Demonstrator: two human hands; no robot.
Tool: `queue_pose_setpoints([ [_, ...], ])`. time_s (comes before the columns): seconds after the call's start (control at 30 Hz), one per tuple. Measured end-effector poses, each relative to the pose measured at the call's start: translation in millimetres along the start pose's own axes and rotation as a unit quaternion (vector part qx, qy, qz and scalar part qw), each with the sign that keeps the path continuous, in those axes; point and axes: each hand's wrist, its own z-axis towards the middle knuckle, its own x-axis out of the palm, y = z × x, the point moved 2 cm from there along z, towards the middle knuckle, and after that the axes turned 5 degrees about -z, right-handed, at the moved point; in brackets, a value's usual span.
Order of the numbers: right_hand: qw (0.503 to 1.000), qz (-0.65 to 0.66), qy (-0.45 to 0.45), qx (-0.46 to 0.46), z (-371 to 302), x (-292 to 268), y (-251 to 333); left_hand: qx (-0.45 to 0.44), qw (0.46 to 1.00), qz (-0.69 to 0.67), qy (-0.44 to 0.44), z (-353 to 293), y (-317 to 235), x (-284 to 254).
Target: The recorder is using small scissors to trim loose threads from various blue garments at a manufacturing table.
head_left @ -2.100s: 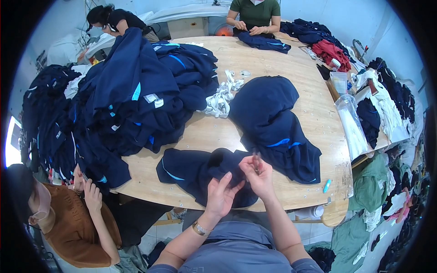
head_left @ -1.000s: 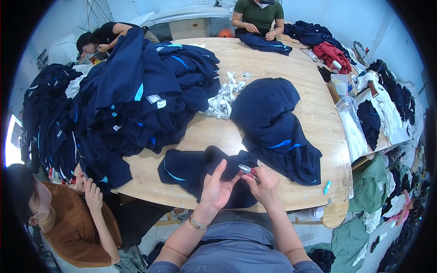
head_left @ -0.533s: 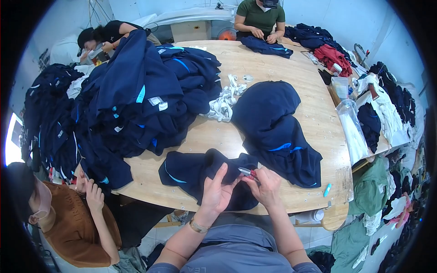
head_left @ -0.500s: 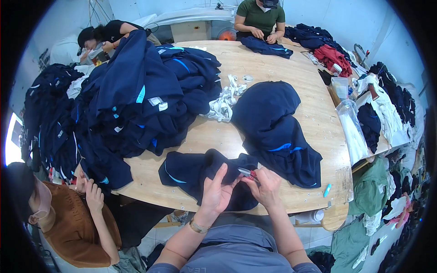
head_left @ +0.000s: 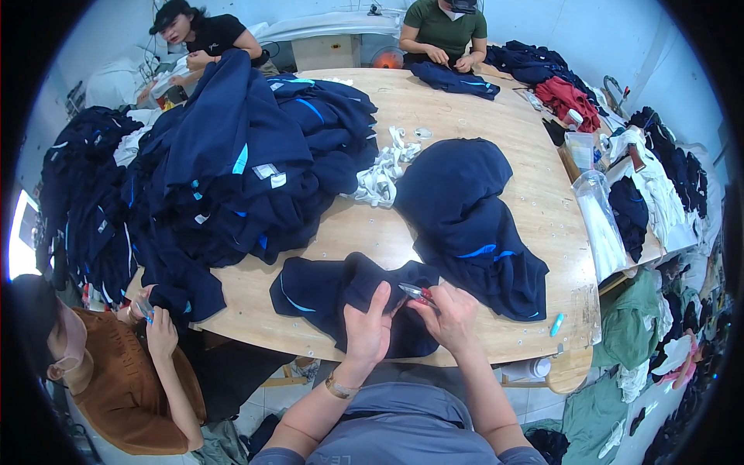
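A navy garment [head_left: 319,288] with a light-blue curved trim lies on the table edge in front of me. My left hand [head_left: 366,332] is closed on a fold of it, thumb pointing up. Thread snips [head_left: 416,292] with red on the handle sit in my right hand [head_left: 452,316], fingers wrapped round them. Their metal blades point left over the cloth, close to the left hand's fingertips. Whether a thread lies between the blades is too small to make out. Another navy garment [head_left: 457,194] with blue trim rests just beyond my right hand.
A tall heap of navy garments [head_left: 232,178] covers the table's left. White strips [head_left: 380,177] lie beside it. A turquoise marker-like stick [head_left: 556,324] is near the right edge. Co-workers are at lower left, far left and far side. Clothes fill a side surface [head_left: 659,186].
The snips have shifted slightly left over the garment, and my left hand stays nearly in place. The far-left co-worker has raised their head; the near-left one's hands have moved a little.
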Motion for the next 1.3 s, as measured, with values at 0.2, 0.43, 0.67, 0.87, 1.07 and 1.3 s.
queue_pose_setpoints([
  [0.2,0.993,0.091,-0.011,0.079,-8,3,-3,-0.006,0.999,-0.023,-0.023,1,-1,3],
  [0.43,0.931,0.307,-0.035,0.197,-15,11,-2,-0.029,0.999,-0.023,-0.02,-1,-2,10],
  [0.67,0.906,0.323,-0.001,0.275,-1,18,30,-0.039,0.998,-0.028,-0.032,-5,4,3],
  [0.87,0.955,0.294,0.009,-0.051,-24,11,44,-0.106,0.988,-0.093,-0.059,3,-10,9],
  [1.07,0.927,0.344,0.013,0.149,-33,11,20,-0.132,0.982,-0.13,-0.024,6,-10,-3],
  [1.3,0.985,0.137,-0.013,0.105,-20,10,3,-0.145,0.981,-0.127,-0.022,3,-8,0],
])
